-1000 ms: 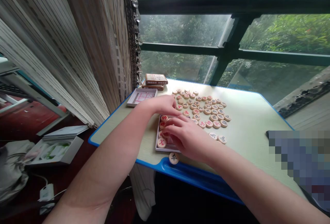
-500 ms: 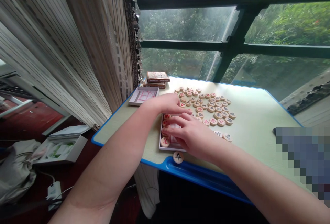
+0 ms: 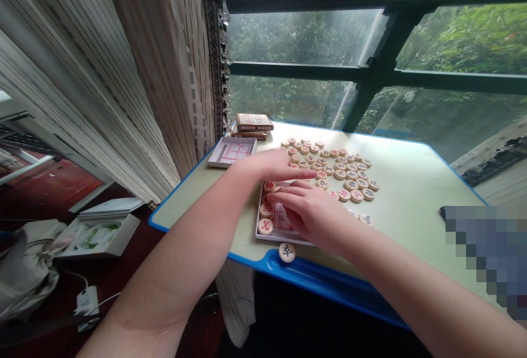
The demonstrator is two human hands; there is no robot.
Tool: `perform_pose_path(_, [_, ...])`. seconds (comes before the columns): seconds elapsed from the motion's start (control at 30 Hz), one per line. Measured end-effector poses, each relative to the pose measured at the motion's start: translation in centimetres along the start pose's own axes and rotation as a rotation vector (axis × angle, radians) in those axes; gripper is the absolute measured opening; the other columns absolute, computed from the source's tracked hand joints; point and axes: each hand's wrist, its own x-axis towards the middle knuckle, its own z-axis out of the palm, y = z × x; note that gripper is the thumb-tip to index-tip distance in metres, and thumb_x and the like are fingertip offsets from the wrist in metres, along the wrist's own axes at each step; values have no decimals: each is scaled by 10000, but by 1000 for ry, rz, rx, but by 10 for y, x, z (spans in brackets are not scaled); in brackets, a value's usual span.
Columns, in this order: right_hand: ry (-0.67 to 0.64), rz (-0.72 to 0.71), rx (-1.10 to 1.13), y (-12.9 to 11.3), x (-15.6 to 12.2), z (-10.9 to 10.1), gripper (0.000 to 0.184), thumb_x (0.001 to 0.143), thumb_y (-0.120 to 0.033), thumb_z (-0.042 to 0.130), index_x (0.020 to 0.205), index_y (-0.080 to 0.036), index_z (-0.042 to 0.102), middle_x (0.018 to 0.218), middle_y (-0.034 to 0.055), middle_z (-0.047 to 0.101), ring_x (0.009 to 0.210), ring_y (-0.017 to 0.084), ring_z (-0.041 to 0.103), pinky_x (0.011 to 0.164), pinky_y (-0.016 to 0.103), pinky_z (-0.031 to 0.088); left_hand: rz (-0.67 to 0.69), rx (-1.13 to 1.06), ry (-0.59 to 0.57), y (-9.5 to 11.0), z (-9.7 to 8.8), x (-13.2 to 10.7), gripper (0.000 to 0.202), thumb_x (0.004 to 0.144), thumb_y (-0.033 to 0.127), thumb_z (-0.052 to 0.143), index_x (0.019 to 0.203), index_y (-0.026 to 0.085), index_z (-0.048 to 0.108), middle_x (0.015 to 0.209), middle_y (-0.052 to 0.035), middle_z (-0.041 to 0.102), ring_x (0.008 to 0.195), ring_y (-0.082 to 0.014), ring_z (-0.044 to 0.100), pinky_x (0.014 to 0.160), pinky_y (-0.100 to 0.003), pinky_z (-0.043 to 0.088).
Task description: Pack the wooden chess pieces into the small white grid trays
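Note:
A shallow white tray (image 3: 263,235) with red grid lines lies near the table's front edge, with a few round wooden chess pieces (image 3: 265,226) lined up along its left side. My right hand (image 3: 315,212) rests over the tray, fingers stretched out toward the pieces at its top left. My left hand (image 3: 274,164) lies flat just behind the tray, fingers extended to the right, touching pieces at the edge of a big cluster of wooden discs (image 3: 346,174). One single piece (image 3: 287,252) sits at the table's front lip.
A second white tray (image 3: 231,152) and a small stack of boxes (image 3: 253,125) stand at the table's (image 3: 411,204) far left by the window. A bamboo blind hangs at left. An open box (image 3: 94,235) and cables lie on the floor. A blurred patch covers the right edge.
My right hand has slid slightly up and right over the tray, uncovering more of the red grid. My left hand's fingers reached further right. The camera shifted a little.

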Motion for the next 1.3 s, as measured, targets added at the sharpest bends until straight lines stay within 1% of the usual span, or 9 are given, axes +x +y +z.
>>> perform_pose_path(0.3, [28, -5, 12, 3, 0, 2, 277, 816, -74, 501, 992, -184, 684, 1006, 71, 707, 923, 208, 630, 878, 379, 496, 28, -45, 29, -1, -1, -1, 733, 655, 843, 378, 665, 166, 660, 521, -34, 559, 546, -174, 508, 556, -283, 318])
perform_pose_path(0.6, [-12, -51, 56, -1, 2, 5, 328, 833, -92, 493, 1098, -192, 659, 1057, 72, 695, 1035, 224, 575, 879, 385, 502, 32, -55, 44, -2, 1, 0, 664, 691, 781, 449, 560, 156, 628, 480, -40, 542, 511, -163, 494, 555, -286, 308])
perform_pose_path(0.73, [82, -57, 10, 2, -1, 0, 386, 813, -57, 459, 1134, -172, 638, 1068, 88, 692, 1019, 219, 590, 881, 397, 503, 55, -76, 51, -1, 2, -1, 658, 710, 765, 448, 495, 158, 584, 434, -33, 505, 474, -147, 464, 536, -284, 292])
perform_pose_path(0.87, [251, -77, -131, 18, -8, -19, 314, 804, -60, 439, 955, -185, 684, 911, 64, 721, 852, 204, 631, 802, 381, 517, 118, -22, 150, 1, 1, 3, 641, 768, 708, 428, 484, 155, 584, 434, -33, 515, 466, -139, 465, 522, -272, 297])
perform_pose_path(0.93, [351, -3, -182, 30, -11, -28, 265, 803, -80, 451, 866, -191, 683, 819, 55, 716, 765, 196, 626, 706, 347, 520, 61, 14, 327, -4, -4, 6, 595, 825, 625, 409, 541, 151, 629, 483, -48, 564, 509, -152, 506, 536, -264, 320])
perform_pose_path(1.03, [524, 229, -197, 49, -15, -34, 247, 804, -98, 450, 811, -202, 674, 790, 51, 709, 760, 197, 624, 685, 332, 508, -281, 17, 762, -22, -17, 7, 481, 888, 446, 360, 734, 145, 702, 697, -91, 683, 654, -188, 588, 589, -263, 374])
perform_pose_path(1.07, [535, 311, -200, 54, -16, -33, 249, 797, -96, 452, 814, -204, 675, 804, 52, 710, 783, 202, 623, 693, 331, 504, -351, 10, 830, -29, -22, 6, 442, 888, 405, 362, 809, 147, 712, 778, -98, 705, 704, -196, 607, 610, -263, 390])
perform_pose_path(1.17, [418, 484, -266, 66, -17, -29, 262, 784, -102, 463, 862, -202, 693, 864, 56, 717, 863, 228, 609, 753, 351, 489, -460, 4, 783, -44, -30, 5, 384, 855, 383, 414, 847, 144, 714, 842, -113, 717, 761, -222, 633, 630, -271, 418])
perform_pose_path(1.3, [257, 652, -333, 76, -19, -26, 293, 791, -112, 468, 918, -201, 717, 1018, 58, 707, 1000, 240, 573, 882, 356, 439, -396, 67, 647, -38, -15, 14, 295, 825, 336, 480, 872, 166, 716, 877, -117, 723, 820, -237, 649, 693, -279, 455])
